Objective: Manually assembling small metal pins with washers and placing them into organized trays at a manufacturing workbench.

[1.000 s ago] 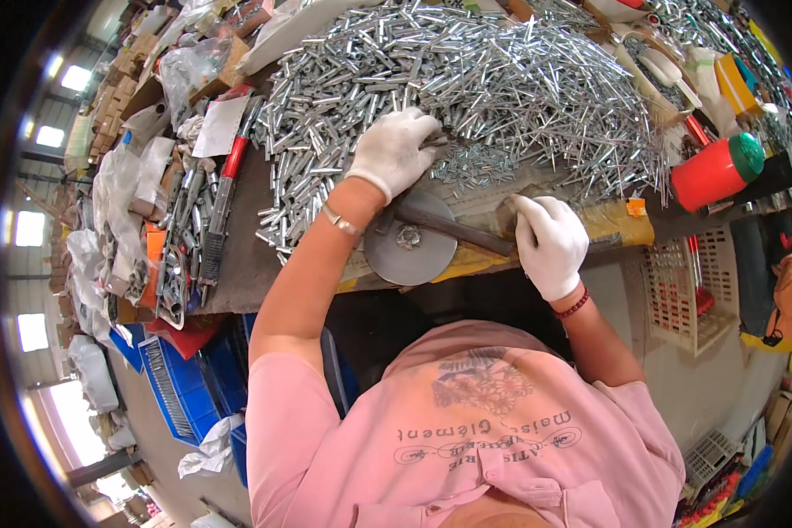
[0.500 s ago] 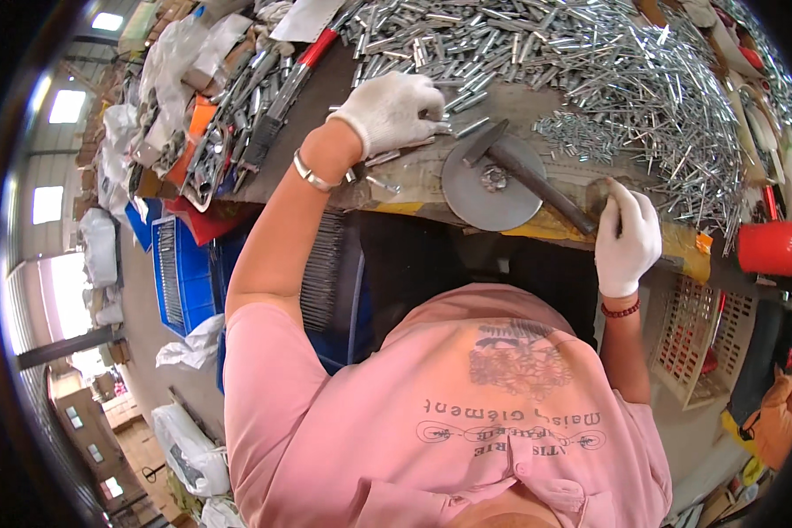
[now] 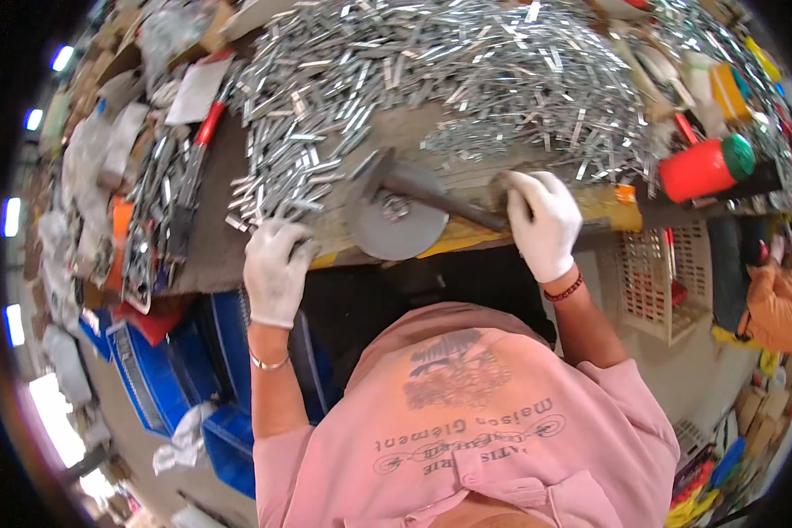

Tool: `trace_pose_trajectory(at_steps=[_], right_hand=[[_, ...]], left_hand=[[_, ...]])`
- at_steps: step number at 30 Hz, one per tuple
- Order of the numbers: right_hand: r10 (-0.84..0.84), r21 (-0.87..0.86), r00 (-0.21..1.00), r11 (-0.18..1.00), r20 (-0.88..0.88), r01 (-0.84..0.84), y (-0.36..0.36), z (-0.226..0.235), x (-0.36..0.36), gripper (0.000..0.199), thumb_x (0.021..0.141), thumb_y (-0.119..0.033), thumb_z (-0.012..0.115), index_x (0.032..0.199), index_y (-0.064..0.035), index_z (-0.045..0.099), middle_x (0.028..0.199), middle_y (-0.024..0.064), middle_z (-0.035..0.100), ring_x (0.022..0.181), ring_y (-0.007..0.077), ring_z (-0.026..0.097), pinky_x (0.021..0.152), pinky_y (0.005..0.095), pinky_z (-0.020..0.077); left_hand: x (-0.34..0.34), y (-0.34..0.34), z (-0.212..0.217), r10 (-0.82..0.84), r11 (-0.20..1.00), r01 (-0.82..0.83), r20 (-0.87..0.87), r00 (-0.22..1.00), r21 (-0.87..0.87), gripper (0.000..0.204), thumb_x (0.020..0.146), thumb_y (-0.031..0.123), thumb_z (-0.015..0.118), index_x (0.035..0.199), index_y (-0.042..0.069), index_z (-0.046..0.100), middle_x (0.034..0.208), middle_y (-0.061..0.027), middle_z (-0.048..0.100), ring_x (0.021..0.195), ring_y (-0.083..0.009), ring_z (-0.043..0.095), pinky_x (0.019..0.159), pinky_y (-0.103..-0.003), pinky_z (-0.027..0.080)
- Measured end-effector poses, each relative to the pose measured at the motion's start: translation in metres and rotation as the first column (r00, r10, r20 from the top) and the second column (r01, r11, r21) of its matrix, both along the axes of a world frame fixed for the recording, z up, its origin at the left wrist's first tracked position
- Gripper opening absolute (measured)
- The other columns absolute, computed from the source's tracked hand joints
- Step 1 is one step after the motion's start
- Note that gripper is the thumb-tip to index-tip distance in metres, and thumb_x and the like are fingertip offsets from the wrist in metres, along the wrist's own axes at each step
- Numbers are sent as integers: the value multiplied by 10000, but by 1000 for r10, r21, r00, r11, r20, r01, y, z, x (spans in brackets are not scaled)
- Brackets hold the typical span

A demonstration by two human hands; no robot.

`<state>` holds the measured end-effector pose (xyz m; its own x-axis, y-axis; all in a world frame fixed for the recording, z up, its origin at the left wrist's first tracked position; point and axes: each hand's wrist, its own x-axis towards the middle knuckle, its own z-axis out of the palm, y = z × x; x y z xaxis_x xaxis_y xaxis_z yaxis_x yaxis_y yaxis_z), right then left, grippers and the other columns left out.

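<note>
My left hand point(image 3: 275, 275), in a white glove, is at the table's near edge beside loose metal pins point(image 3: 304, 180). Its fingers are curled in; whatever they may hold is hidden. My right hand point(image 3: 546, 226), also gloved, is curled by the end of a hammer's handle point(image 3: 458, 208). A small dark patch shows at its fingertips, too unclear to name. The hammer lies across a round grey metal disc point(image 3: 394, 242), its head over the disc's left rim. Several small metal bits point(image 3: 395, 208) lie at the disc's middle.
A large heap of shiny metal pins point(image 3: 466, 66) covers the back of the table. Tools point(image 3: 172, 194) and plastic bags lie at left. A red and green roll point(image 3: 706, 169) is at right. Blue crates point(image 3: 154, 374) and a beige crate point(image 3: 667, 282) stand below.
My left hand has drawn back from the pins near the disc to the table's near edge. My right hand stays by the hammer's handle end. The whole view has turned and shifted.
</note>
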<state>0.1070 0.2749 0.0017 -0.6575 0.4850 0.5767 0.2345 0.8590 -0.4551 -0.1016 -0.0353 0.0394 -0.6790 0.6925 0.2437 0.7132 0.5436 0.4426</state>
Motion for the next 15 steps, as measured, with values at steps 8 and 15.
trace_pose_trajectory(at_steps=[8,15], right_hand=[[-9,226,1000,974,26,3,52,32,-33,125,892,-102,791,1010,-143,797,932,45,695,845,264,720,733,370,584],[-53,325,875,938,481,-122,82,18,-90,20,876,-127,741,894,-120,747,963,65,664,940,291,714,821,457,587]], left_hand=[[1,9,-43,133,960,-51,-290,948,275,212,766,18,834,956,93,778,951,-91,730,892,-323,711,796,-413,570],[7,11,-42,172,947,-71,-307,936,314,205,782,40,852,967,101,788,937,-83,736,867,-306,714,775,-404,573]])
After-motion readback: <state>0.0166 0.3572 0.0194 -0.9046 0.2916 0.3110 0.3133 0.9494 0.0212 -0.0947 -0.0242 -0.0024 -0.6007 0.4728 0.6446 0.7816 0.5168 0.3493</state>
